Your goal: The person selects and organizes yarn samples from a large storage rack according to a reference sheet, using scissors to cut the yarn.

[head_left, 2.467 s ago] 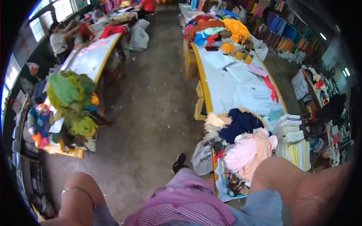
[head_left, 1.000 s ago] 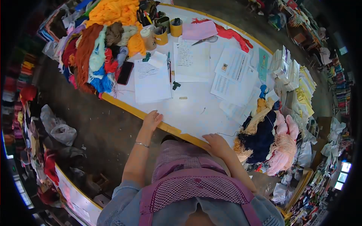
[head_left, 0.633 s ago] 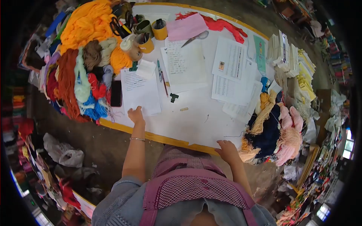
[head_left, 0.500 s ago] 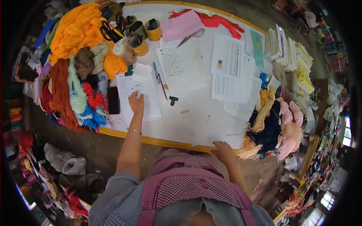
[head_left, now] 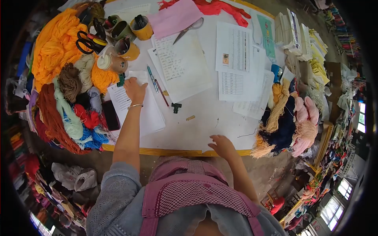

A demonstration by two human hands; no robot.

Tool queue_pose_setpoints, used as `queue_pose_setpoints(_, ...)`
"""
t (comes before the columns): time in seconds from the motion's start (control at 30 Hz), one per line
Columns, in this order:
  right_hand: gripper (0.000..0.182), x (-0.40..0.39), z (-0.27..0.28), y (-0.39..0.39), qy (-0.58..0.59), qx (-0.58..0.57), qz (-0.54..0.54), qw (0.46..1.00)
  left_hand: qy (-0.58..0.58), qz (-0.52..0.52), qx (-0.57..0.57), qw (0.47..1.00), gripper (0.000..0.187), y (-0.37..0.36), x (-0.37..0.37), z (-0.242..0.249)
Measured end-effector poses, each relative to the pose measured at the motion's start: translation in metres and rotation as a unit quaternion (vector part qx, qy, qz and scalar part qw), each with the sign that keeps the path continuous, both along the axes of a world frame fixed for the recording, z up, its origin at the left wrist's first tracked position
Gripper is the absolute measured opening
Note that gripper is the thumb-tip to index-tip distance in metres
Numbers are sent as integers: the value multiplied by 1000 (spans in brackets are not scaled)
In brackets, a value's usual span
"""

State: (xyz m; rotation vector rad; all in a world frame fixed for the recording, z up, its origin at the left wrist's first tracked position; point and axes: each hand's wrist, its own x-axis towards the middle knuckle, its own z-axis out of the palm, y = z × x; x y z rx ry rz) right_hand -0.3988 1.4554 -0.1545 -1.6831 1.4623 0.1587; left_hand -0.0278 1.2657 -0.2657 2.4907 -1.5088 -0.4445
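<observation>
My left hand [head_left: 135, 91] rests on the upper part of a stack of printed sheets [head_left: 151, 116], its fingertips against a small white slip of paper [head_left: 138, 74]. Its thumb stands apart from the fingers. A green binder clip [head_left: 121, 80] sits just left of those fingertips. To the right lie a teal pen [head_left: 152, 73] and a dark red pencil [head_left: 162, 93]. Over the table's front edge, my right hand [head_left: 223, 146] is open with fingers loosely stretched, holding nothing. A dark phone [head_left: 111, 115] lies beside the stack, left of my left forearm.
Yarn hanks crowd the left, including orange yarn [head_left: 59, 43]; more pink yarn [head_left: 306, 122] lies right. Cups, among them a yellow cup [head_left: 141, 28], stand behind a lidded bottle [head_left: 112, 61]. Scissors [head_left: 189, 30], a handwritten sheet [head_left: 185, 65] and a dark clip [head_left: 176, 107] lie mid-table.
My left hand has moved forward over the stack, from its middle to the white slip, and its curled fingers have reached out. My right hand has shifted slightly left. The view has shifted too.
</observation>
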Motion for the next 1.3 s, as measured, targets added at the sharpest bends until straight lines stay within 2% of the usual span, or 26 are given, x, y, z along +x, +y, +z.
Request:
queue_pose_setpoints(0.07, 30, 9, -3, -23, 2, -40, 28, 999, -61, -41, -69, 995, 73, 3, -1, 1)
queue_pose_setpoints(0.1, 30, 15, -2, -33, 1, -37, 28, 999, -62, -41, -66, 995, 73, 2, -2, 1)
queue_pose_setpoints(0.2, 31, 29, -3, -54, -52, -73, -13, 996, -79, 18, -35, 996, 78, -6, -5, 1)
queue_pose_setpoints(0.27, 33, 32, -10, -63, -86, -56, 32, 994, -55, 87, 38, 994, 86, -12, -1, 4)
queue_pose_setpoints(0.4, 39, 31, -27, -86, -99, 10, 83, 992, -82, 87, 58, 991, 93, -15, 9, -1)
queue_pose_setpoints(0.47, 49, 33, -50, -108, -141, -112, 3, 984, -130, 75, 46, 988, 93, -14, 17, -13)
queue_pose_setpoints(0.53, 59, 40, -59, -149, -117, -197, -39, 973, -149, 53, 1, 987, 90, -10, 29, -25)
queue_pose_setpoints(0.6, 68, 44, -78, -182, -64, -237, -49, 968, -168, 72, 3, 983, 77, -8, 23, -12)
queue_pose_setpoints(0.63, 68, 46, -88, -186, -61, -239, -56, 968, -166, 65, 1, 984, 77, -3, 33, -21)
queue_pose_setpoints(0.7, 73, 49, -107, -190, 25, -238, -23, 971, -125, -29, -96, 987, 54, 4, 58, -48)
queue_pose_setpoints(0.8, 79, 58, -111, -167, 22, -218, -5, 976, -162, -58, -206, 963, 27, 6, 40, -14)
queue_pose_setpoints(0.83, 81, 60, -110, -159, 15, -206, -1, 978, -162, -53, -220, 960, 26, 5, 33, -6)
queue_pose_setpoints(0.87, 75, 61, -106, -153, 26, -219, 6, 975, -163, -49, -235, 957, 25, 2, 24, 5)
queue_pose_setpoints(0.9, 75, 57, -103, -152, 29, -219, 0, 975, -131, -28, -266, 955, 20, 0, 11, 14)
queue_pose_setpoints(0.93, 71, 54, -103, -151, -32, -198, -22, 980, -129, -34, -266, 955, 20, -2, 1, 14)
queue_pose_setpoints(0.97, 67, 52, -102, -150, -95, -173, -42, 979, -24, -8, -263, 964, 19, -2, -7, 15)
queue_pose_setpoints(1.0, 55, 48, -107, -151, -170, -225, -78, 956, 79, 19, -256, 963, 22, 0, -15, 16)
queue_pose_setpoints(1.03, 55, 46, -101, -152, -174, -222, -82, 956, 154, 14, -254, 955, 34, 2, -28, 11)
queue_pose_setpoints(1.07, 51, 42, -85, -156, -269, -98, -184, 940, 227, 58, -222, 946, 40, 3, -61, 21)
queue_pose_setpoints(1.1, 49, 39, -71, -159, -354, 27, -279, 893, 263, 67, -169, 948, 40, 9, -84, 11)
queue_pose_setpoints(1.13, 40, 36, -62, -160, -385, 63, -341, 855, 289, 49, -99, 951, 39, 16, -111, 10)
queue_pose_setpoints(1.17, 40, 28, -58, -162, -387, 62, -342, 854, 371, 22, -39, 927, 40, 20, -144, 23)
queue_pose_setpoints(1.2, 35, 17, -57, -164, -399, 88, -362, 838, 386, -64, 9, 920, 33, 23, -162, 17)
queue_pose_setpoints(1.23, 30, 3, -57, -166, -408, 114, -382, 821, 442, -59, 40, 894, 26, 19, -185, 31)
queue_pose_setpoints(1.27, 26, -16, -61, -170, -388, 75, -409, 823, 496, -52, 71, 864, 20, 11, -209, 44)
queue_pose_setpoints(1.3, 22, -36, -67, -175, -369, 37, -433, 822, 542, -54, 39, 838, 21, 4, -224, 38)
